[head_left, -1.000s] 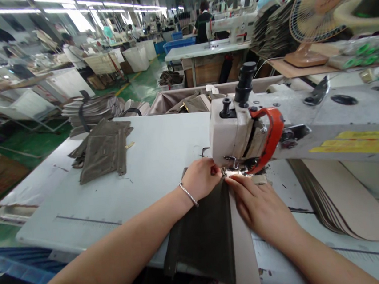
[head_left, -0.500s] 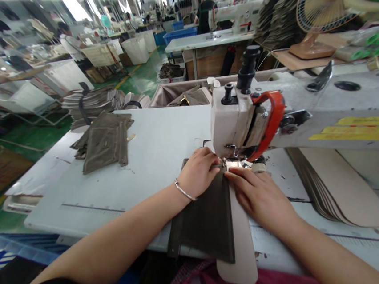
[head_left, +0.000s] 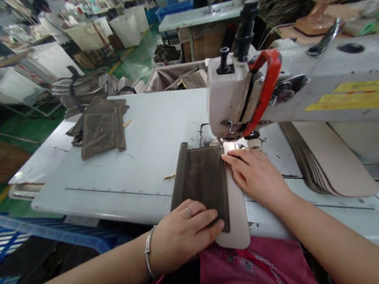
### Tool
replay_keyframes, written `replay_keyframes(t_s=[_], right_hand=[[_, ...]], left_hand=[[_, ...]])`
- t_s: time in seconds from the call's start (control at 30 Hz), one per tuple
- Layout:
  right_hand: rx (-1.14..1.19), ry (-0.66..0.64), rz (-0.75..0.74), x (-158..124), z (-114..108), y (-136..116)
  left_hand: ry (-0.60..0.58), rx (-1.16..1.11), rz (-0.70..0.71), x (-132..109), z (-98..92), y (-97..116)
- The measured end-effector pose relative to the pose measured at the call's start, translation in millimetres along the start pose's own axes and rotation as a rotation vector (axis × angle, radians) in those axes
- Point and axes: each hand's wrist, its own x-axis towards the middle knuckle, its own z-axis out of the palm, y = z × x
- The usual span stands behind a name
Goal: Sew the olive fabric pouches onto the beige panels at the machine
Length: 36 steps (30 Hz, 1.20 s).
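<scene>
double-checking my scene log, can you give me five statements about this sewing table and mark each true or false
1. The left hand lies on the lower part of the dark fabric piece. True.
2. A stack of rounded panels lies to the right of the right hand. True.
3. The right hand grips the red handle. False: its fingertips lie where the pale panel meets the dark fabric piece.
4. The pale panel shows along the fabric's right edge. True.
5. The left wrist is bare. False: it wears a bracelet.

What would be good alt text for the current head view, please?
A person's left hand rests on a dark fabric piece, the right hand on a pale panel partly beneath it, at a sewing machine.
</scene>
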Motion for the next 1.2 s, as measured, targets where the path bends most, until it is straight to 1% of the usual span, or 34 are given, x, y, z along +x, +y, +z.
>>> replay_keyframes(t_s=[0.07, 0.13, 0.17, 0.23, 0.3, 0.37, 0.43, 0.57, 0.7, 0.83, 1.1, 1.2], right_hand=[[-0.002, 0.006, 0.001, 0, 0, -1], [-0.01, 0.017, -0.004, 0, 0, -1], [-0.015, 0.022, -0.008, 0, 0, -1], [-0.024, 0.03, -0.02, 0, -1, -1], [-0.031, 0.033, -0.034, 0, -2, -1], [-0.035, 0.034, -0.045, 0, -2, -1], [-0.035, 0.032, -0.049, 0, -2, 0], [-0.027, 0.024, -0.048, 0, -1, 2], [-0.033, 0.002, -0.045, -1, 1, 2], [-0.069, -0.023, -0.022, -1, 1, 2], [-0.052, -0.026, -0.019, -2, -1, -2], [-0.044, -0.019, -0.009, -3, -2, -4]], left_hand=[[-0.01, -0.018, -0.001, 5, -6.0, -2], [-0.017, -0.063, -0.021, 15, -14.1, -11], [-0.006, -0.071, -0.046, 22, -17.5, -18], [0.054, -0.027, -0.133, 40, -20.6, -36], [0.107, 0.049, -0.234, 60, -18.2, -57], [0.105, 0.085, -0.294, 76, -12.0, -74], [0.087, 0.095, -0.315, 84, -5.5, -83], [0.087, 0.092, -0.327, 84, -0.2, -83], [0.085, 0.075, -0.327, 81, -1.5, -81], [0.076, 0.08, -0.332, 84, -2.3, -83], [0.075, 0.108, -0.357, 90, 1.2, -82], [0.066, 0.095, -0.351, 85, -1.0, -79]])
